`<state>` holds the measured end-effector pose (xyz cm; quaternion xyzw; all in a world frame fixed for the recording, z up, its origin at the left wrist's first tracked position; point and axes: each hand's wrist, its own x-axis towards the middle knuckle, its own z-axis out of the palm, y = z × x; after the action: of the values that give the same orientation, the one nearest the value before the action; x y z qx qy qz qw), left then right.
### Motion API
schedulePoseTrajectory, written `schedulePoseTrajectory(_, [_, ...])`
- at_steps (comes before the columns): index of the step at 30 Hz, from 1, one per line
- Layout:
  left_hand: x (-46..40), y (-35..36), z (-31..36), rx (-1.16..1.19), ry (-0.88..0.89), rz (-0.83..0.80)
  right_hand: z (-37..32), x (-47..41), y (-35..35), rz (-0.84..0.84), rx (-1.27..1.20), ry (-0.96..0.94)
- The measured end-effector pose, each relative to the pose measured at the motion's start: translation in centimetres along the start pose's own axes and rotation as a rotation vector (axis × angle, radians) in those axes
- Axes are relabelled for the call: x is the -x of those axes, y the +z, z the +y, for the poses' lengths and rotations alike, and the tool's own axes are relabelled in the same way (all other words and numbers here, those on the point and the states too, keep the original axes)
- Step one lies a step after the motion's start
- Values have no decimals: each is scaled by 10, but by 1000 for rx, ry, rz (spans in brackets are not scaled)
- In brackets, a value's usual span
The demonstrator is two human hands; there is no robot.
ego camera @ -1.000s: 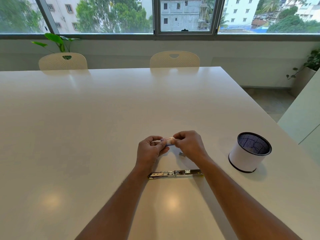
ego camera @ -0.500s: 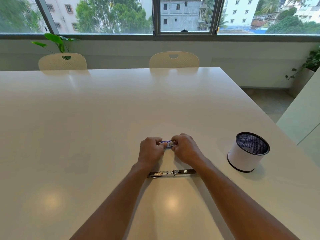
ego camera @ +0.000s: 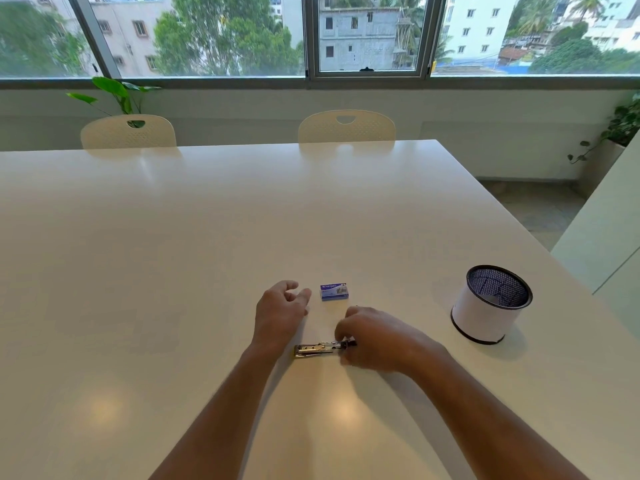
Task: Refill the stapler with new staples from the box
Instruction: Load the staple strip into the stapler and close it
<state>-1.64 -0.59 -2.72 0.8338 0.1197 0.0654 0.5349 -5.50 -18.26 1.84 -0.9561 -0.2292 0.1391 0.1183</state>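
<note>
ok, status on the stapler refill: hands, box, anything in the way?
Left hand open, empty, beside box. Right hand at stapler's right end; grip unclear. Box on table, apart from both hands. Nothing in the way.

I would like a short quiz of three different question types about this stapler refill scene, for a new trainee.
1. True or false: the staple box lies on the table, touched by neither hand.
2. Which hand is at the stapler? A) left hand B) right hand C) both
3. Fill in: the mesh pen holder stands to the ____ of the stapler.

Key: 1 true; 2 B; 3 right. The right hand's fingers cover the stapler's right end, so its grip cannot be judged. The left hand is open beside the box.
</note>
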Motion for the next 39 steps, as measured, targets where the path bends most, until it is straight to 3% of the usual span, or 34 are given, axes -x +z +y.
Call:
schedulePoseTrajectory(8, [27,-5,-11,510,-167,293,-1,14,22,221,-128,73])
schedulePoseTrajectory(11, [41,-4,-15,583,-191,350,-8,17,29,356,-251,167])
schedulePoseTrajectory(15, [68,7,-5,841,-257,89,-22,15,37,522,-304,265])
schedulePoseTrajectory(19, [77,12,5,863,-259,-194,-37,15,43,603,-319,250])
schedulePoseTrajectory(29, [71,8,2,965,-263,-315,-18,10,37,646,-471,111])
schedulePoseTrajectory(39, [69,7,1,892,-203,-351,-10,-11,18,621,-349,-19])
